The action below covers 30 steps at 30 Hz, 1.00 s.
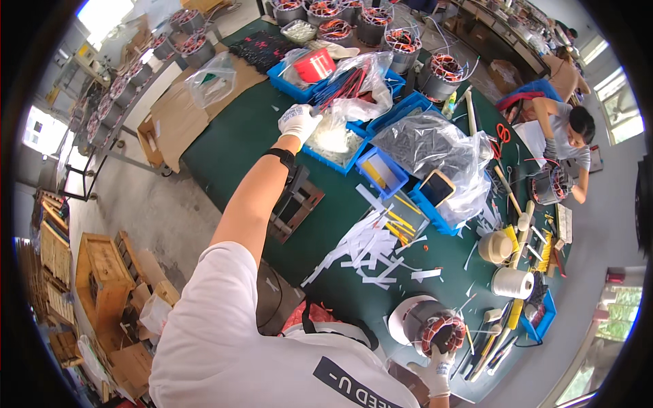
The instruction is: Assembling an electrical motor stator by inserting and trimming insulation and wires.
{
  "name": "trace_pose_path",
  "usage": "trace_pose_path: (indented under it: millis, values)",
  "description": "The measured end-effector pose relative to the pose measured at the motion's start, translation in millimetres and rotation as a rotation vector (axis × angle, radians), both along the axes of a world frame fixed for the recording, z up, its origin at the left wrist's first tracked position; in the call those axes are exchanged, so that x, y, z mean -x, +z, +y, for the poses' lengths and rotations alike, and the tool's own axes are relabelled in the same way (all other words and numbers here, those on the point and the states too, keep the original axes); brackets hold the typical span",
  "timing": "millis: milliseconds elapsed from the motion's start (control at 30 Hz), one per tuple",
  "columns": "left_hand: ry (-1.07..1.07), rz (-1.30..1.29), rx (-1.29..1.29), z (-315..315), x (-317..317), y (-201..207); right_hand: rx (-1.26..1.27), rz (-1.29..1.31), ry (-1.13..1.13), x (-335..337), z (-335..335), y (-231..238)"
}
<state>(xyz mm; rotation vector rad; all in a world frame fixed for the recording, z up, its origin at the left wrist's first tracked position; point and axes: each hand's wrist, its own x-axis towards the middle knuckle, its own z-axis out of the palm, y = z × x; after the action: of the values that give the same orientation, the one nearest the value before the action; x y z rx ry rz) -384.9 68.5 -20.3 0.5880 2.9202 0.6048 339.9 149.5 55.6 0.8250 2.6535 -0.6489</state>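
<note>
My left arm stretches out across the green table. My left hand (299,123), in a white glove, is at the edge of a blue tray (332,164) that holds a clear plastic bag and small whitish pieces. Its fingers look bent together; whatever they hold is hidden. Close to my body, a motor stator (426,320) with reddish-orange windings lies tilted beside a white round base (403,325). My right hand (435,370), also gloved, grips its wound end, with some fingertips hidden by the coils.
White paper strips (367,248) and yellow strips (401,228) lie mid-table. Further right are a phone (437,188), thread spools (512,282), mallets and red scissors (503,133). More stators (441,76) stand at the far edge. A co-worker (568,129) handles another stator at the right.
</note>
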Motion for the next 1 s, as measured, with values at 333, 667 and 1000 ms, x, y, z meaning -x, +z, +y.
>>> trace_pose_path:
  millis: [333, 667, 1000]
  values:
    - [-0.028, 0.393, 0.072, -5.6, 20.9, -1.7, 0.019, -0.173, -0.391, 7.7, -17.1, -17.0]
    - [0.014, 0.124, -1.702, -95.3, -65.3, 176.1, -0.072, -0.084, -0.313, -5.4, -25.6, -26.3]
    - [-0.562, -1.018, -2.033, -85.3, -188.4, 250.5, 0.204, 0.209, -0.099, -7.1, -0.3, 57.0]
